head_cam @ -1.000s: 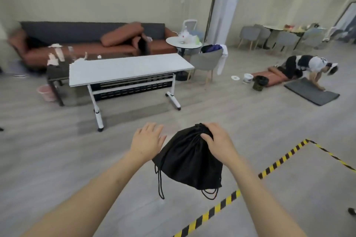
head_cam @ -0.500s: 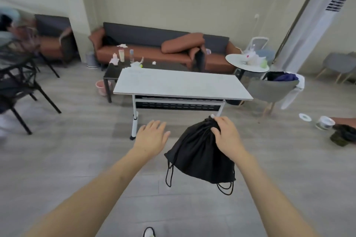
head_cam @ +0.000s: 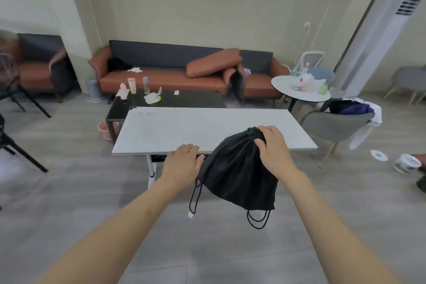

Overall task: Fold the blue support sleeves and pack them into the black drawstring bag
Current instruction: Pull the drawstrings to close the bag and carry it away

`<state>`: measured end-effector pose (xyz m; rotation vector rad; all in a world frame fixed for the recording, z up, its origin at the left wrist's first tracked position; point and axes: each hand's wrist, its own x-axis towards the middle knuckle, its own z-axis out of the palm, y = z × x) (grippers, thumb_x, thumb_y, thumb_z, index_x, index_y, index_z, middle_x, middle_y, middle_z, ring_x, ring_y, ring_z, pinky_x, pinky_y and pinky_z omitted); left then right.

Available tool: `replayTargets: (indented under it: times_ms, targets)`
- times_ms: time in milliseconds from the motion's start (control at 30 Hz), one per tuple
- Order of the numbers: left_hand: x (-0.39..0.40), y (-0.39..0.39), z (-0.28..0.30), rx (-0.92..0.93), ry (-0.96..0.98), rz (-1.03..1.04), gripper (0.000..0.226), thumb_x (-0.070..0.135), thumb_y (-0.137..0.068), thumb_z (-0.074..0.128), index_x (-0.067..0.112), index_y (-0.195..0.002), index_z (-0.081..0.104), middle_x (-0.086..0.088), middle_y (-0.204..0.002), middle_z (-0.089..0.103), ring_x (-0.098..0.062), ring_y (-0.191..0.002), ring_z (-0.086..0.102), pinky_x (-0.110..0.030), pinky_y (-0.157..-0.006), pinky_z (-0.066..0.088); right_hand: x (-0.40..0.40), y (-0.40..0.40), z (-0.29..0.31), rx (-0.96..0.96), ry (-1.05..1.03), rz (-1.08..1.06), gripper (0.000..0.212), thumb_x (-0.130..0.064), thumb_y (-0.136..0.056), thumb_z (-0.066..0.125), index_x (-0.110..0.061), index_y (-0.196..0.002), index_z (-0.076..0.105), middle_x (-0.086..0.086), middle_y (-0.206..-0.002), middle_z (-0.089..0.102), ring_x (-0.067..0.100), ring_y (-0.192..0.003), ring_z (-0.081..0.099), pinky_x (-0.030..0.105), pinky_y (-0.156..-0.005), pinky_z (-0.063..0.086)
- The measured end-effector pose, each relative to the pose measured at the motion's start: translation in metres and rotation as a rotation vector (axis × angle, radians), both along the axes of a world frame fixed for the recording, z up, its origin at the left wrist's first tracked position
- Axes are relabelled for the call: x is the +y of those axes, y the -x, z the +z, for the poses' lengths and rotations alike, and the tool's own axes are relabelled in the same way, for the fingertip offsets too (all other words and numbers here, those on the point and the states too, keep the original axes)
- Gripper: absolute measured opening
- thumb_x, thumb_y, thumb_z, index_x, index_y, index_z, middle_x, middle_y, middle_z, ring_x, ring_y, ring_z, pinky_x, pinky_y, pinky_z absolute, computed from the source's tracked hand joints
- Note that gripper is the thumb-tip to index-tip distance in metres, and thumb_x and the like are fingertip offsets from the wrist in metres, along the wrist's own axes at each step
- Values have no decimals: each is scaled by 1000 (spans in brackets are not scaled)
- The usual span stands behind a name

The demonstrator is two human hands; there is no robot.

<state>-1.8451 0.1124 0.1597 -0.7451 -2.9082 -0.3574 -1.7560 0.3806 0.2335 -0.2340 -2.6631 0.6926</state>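
My right hand [head_cam: 273, 148] grips the gathered top of the black drawstring bag [head_cam: 237, 173], which hangs full in the air just in front of the white table [head_cam: 184, 129]. Its cords [head_cam: 257, 219] dangle in loops below it. My left hand [head_cam: 182, 165] is held flat beside the bag's left edge, fingers apart, touching or nearly touching the cloth. No blue support sleeves are visible; the bag's inside is hidden.
Behind the white table stand a dark coffee table [head_cam: 184, 99] with bottles and tissues and an orange sofa [head_cam: 166, 76]. A grey chair [head_cam: 334, 124] with clothes and a round white table [head_cam: 299, 92] are to the right. Black chair legs [head_cam: 20, 150] stand at left.
The view has turned left and moved closer to the white table. The bag, still held by my right hand, has come up to the table's front edge; my left hand stays beside it.
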Motion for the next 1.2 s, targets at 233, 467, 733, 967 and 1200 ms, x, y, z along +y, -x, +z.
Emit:
replayTargets:
  times_ms: [233,467,733,967,1200]
  targets:
    - [78,131,4,30,-9,54,46,43,-107,32,19,-137,58,1,-140,60,-23,-130,53,-42,-97,46,80,150,32,208,-18,53,30,-14,-103,55,-9,-133,59,7,-126,55,24,-119,48,28,-103,34]
    - [168,255,27,45,7,151,49,48,-108,29,22,-145,49,2,-147,57,-22,-135,51,-44,-101,47,166,297,58,371,-19,127,29,-12,-101,57,-6,-130,59,11,-123,57,29,-116,49,35,-105,37]
    - [227,370,30,44,-12,225,51,49,-108,32,23,-150,45,3,-149,54,-21,-138,49,-42,-105,47,232,442,65,392,18,210,28,-14,-102,56,-10,-129,60,8,-125,57,26,-118,47,29,-105,33]
    - [252,472,-7,-32,34,229,52,49,-108,31,23,-152,42,2,-151,52,-22,-139,48,-42,-107,46,262,542,-4,247,72,224,32,-14,-103,56,-10,-135,58,4,-130,54,22,-121,47,26,-105,31]
    - [275,541,-44,-114,123,196,54,50,-108,30,27,-157,32,-3,-165,33,-24,-148,38,-41,-112,42,275,607,-93,-46,72,240,30,-18,-104,55,-16,-134,59,-2,-131,55,21,-125,46,30,-109,35]
